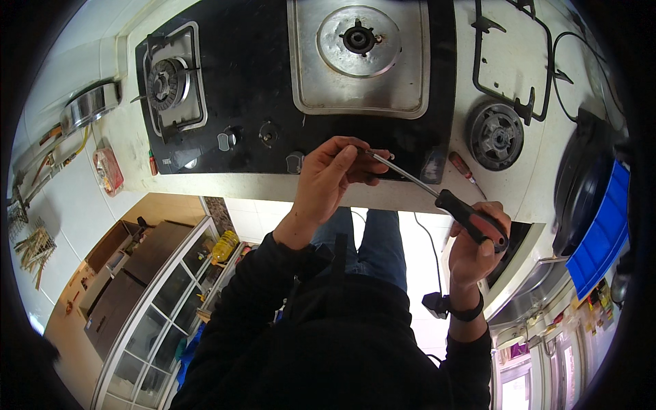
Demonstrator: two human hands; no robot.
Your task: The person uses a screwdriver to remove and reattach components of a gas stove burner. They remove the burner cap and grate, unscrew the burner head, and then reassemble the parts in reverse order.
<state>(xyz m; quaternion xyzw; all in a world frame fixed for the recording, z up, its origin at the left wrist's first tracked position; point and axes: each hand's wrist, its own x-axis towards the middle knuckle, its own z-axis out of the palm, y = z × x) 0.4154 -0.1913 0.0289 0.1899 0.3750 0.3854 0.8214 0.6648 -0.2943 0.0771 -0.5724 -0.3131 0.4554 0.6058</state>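
My right hand (478,249) is wrapped round the black and red handle of a screwdriver (420,184). Its long metal shaft slants up and left across the front of the black gas hob (246,75). At the shaft's tip, my left hand (328,178) is closed in a pinch, thumb against forefinger, on something small and dark that I cannot make out. Both hands are over the hob's front edge. Close above them, the wide steel burner pan (307,99) has its burner centre (359,39) exposed, with the ring and grate off.
On the right counter lie a removed burner ring (495,137), a pan support (478,68) and a second, red-handled screwdriver (463,166). Farther right are a black pan (581,184) and a blue tray (601,232). The left burner (167,83) keeps its grate. Control knobs (225,140) line the hob's front.
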